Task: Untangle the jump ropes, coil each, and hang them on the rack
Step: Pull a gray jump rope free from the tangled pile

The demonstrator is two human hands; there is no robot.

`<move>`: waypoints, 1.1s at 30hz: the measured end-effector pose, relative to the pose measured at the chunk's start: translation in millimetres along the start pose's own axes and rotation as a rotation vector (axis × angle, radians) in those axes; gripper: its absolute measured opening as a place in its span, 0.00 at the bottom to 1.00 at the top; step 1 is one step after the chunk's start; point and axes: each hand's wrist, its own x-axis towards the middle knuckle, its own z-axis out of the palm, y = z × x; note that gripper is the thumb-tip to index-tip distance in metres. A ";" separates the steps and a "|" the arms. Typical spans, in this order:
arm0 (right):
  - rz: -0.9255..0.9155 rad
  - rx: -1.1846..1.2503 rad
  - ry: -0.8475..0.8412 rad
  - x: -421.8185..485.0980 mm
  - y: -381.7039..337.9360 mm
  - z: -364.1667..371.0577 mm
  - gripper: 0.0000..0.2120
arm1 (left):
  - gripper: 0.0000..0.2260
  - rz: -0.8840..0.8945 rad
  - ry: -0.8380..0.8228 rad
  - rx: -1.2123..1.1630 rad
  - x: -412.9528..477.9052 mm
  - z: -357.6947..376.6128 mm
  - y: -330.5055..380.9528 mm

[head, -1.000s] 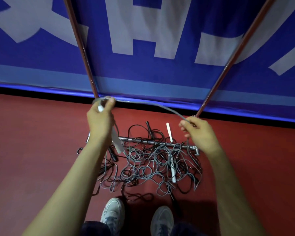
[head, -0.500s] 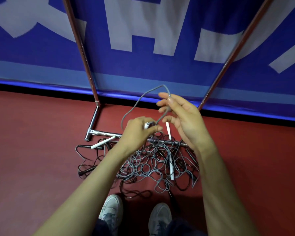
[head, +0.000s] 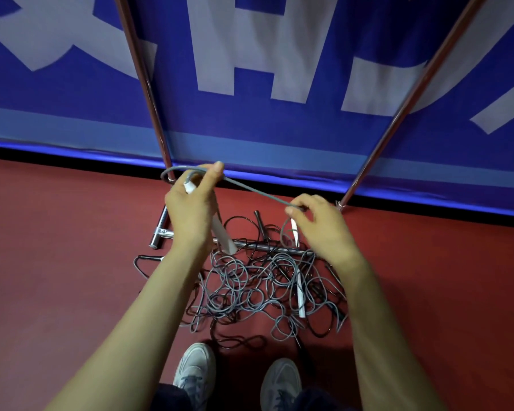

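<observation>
- The left hand (head: 192, 212), higher than half a second ago and now near the foot of the rack's (head: 144, 84) left post, grips a white handle (head: 223, 237) and pinches a loop of grey rope (head: 255, 191) under the thumb.
- The right hand (head: 324, 229), moved apart from the left, pinches the same rope above the rack's base bar. The rope runs taut between the hands.
- The tangle of jump ropes (head: 250, 287) lies on the floor (head: 57, 247) across the base bar and on its near side.
- Red floor extends left and right of the rack. A blue banner (head: 279, 129) stands behind its posts, and two shoes (head: 195, 372) stand at the tangle's near edge.
</observation>
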 end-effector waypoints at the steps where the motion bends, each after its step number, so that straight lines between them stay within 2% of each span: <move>1: 0.008 0.038 0.072 0.8 0.4 -2.3 0.04 | 0.12 -0.010 -0.010 0.017 1.2 -2.8 -1.5; 4: 0.003 0.417 0.205 2.2 -9.4 -11.5 0.07 | 0.04 -0.072 -0.230 0.219 0.2 -5.7 -5.6; 7: -0.094 0.637 0.157 -1.7 -32.9 -18.2 0.06 | 0.17 -0.181 -0.569 0.425 -9.0 -2.2 -10.1; 8: -0.123 0.678 0.132 -3.0 -40.4 -19.0 0.06 | 0.18 -0.178 -0.651 0.464 -12.3 -0.4 -12.3; 9: -0.141 0.716 0.117 -3.8 -46.4 -19.1 0.07 | 0.15 -0.133 -0.692 0.521 -15.2 2.1 -14.1; 11: -0.148 0.762 0.115 -4.9 -53.7 -20.3 0.08 | 0.04 -0.009 -0.668 0.656 -17.0 4.9 -15.6; 14: -0.116 0.806 0.123 -4.3 -54.0 -21.7 0.08 | 0.14 0.129 -0.602 0.705 -18.4 4.9 -16.4; 17: 0.017 0.818 0.080 2.0 -42.4 -13.3 0.11 | 0.14 0.126 -0.593 0.534 -20.1 5.3 -13.6; 19: 0.114 0.742 0.002 5.6 -33.2 -3.9 0.12 | 0.15 0.119 -0.608 0.406 -18.3 4.8 -13.6; 22: 0.060 0.530 -0.182 5.4 -19.9 8.6 0.14 | 0.13 0.080 -0.587 0.223 -14.7 5.0 -12.2; 24: 0.014 0.430 -0.262 3.5 -13.6 12.2 0.10 | 0.10 0.048 -0.507 0.100 -13.5 5.6 -7.2; 27: -0.021 0.210 -0.181 4.9 -4.1 16.5 0.06 | 0.09 0.038 -0.369 -0.048 -11.0 5.6 -1.1; 30: -0.018 0.065 -0.008 5.5 -0.7 18.2 0.08 | 0.09 0.054 -0.294 -0.058 -9.1 4.0 -1.4; 33: -0.014 0.280 0.178 7.0 -9.1 12.5 0.09 | 0.05 -0.007 -0.279 0.124 -6.6 2.0 -8.6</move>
